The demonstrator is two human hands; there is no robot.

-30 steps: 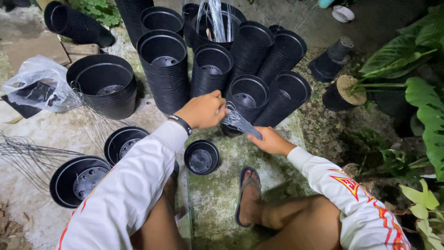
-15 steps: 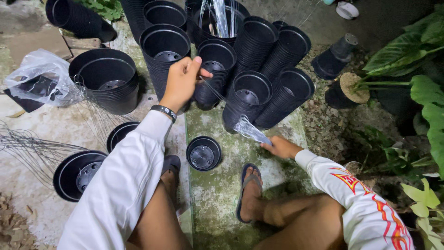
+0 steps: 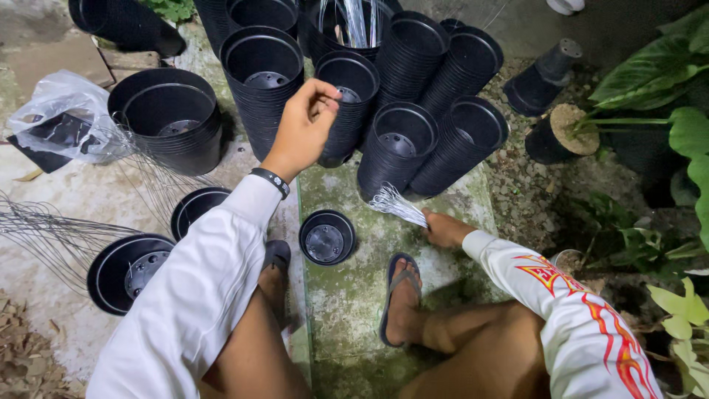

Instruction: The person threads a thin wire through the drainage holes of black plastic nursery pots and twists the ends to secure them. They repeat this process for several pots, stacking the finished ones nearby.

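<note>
Mossy slab (image 3: 347,295) | pot stacks (image 3: 399,140) crowd ahead | left hand (image 3: 303,129) — grip pinched empty | right hand (image 3: 443,229) — clamped on wires (image 3: 395,203)

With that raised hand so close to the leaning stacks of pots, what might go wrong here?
The left hand, pinching above the tall leaning stacks of black plastic pots, might nudge one over. The bundle of thin silvery wires in the right hand fans out near the bare sandalled foot and may prick it.

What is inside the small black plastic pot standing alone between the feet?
The small black plastic pot holds nothing visible: only its bare base with drainage holes. The ground beneath it is covered.
</note>
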